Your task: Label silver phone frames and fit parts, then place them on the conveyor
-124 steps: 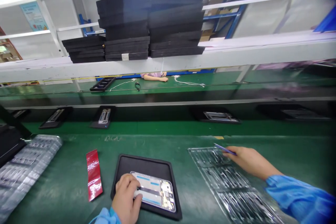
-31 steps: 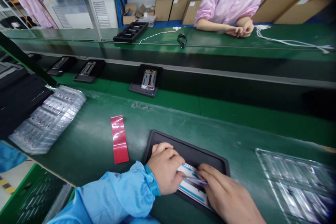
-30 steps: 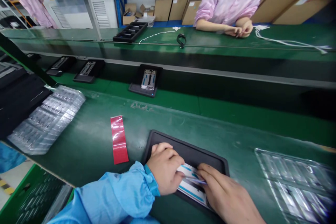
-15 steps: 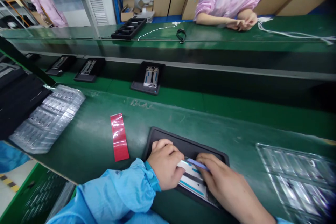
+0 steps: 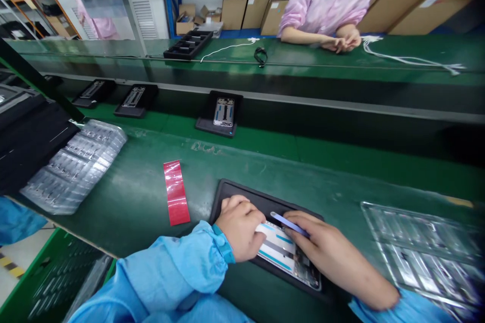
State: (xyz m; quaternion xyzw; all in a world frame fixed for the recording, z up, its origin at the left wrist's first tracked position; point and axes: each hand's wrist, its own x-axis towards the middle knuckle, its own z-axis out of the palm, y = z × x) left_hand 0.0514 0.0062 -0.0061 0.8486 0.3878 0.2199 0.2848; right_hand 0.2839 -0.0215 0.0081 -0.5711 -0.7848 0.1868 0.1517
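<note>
An open phone body (image 5: 278, 252), white inside with blue strips and a dark band, lies in a black tray (image 5: 248, 193) on the green bench. My left hand (image 5: 240, 227) closes over its left end, thumb and fingers on the edge. My right hand (image 5: 320, 239) is closed on a thin lavender pry stick (image 5: 290, 223), whose rounded tip points left above the phone's upper edge. Whether the stick touches the phone I cannot tell. Circuit parts show at the phone's right end, partly under my right hand.
A red film strip (image 5: 176, 193) lies left of the tray. Clear plastic trays lie at right (image 5: 420, 252) and left (image 5: 81, 166). Beyond, several black trays with phone bodies (image 5: 224, 112) sit on the green line. Across it, a person in pink (image 5: 326, 10) rests their hands on a bench.
My right hand has drawn slightly up and back, and the stick's tip has lifted off the phone's upper area. More of the phone's right end shows. The view has shifted slightly.
</note>
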